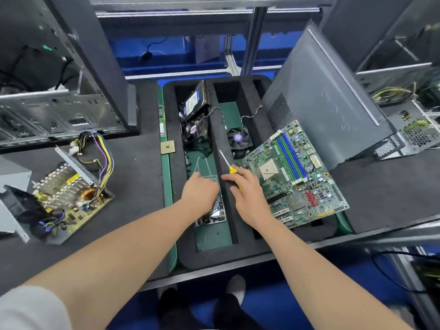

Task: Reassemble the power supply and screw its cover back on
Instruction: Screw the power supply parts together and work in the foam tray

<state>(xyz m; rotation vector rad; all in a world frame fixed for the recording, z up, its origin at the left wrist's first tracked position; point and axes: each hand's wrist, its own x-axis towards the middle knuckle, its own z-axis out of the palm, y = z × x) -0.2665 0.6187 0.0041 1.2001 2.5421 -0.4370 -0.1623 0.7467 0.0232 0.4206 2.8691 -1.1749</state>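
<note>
Head cam: right hand grips the screwdriver, left hand fishes the tray, likely for screws, fingers hidden.

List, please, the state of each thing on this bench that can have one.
power supply: open, cover off, board exposed
screwdriver: held by right hand, tip pointing away
left hand: down in the foam tray, grasp not visible
motherboard: tilted, resting on the tray's edge
hard drive: standing on edge in a compartment
</note>
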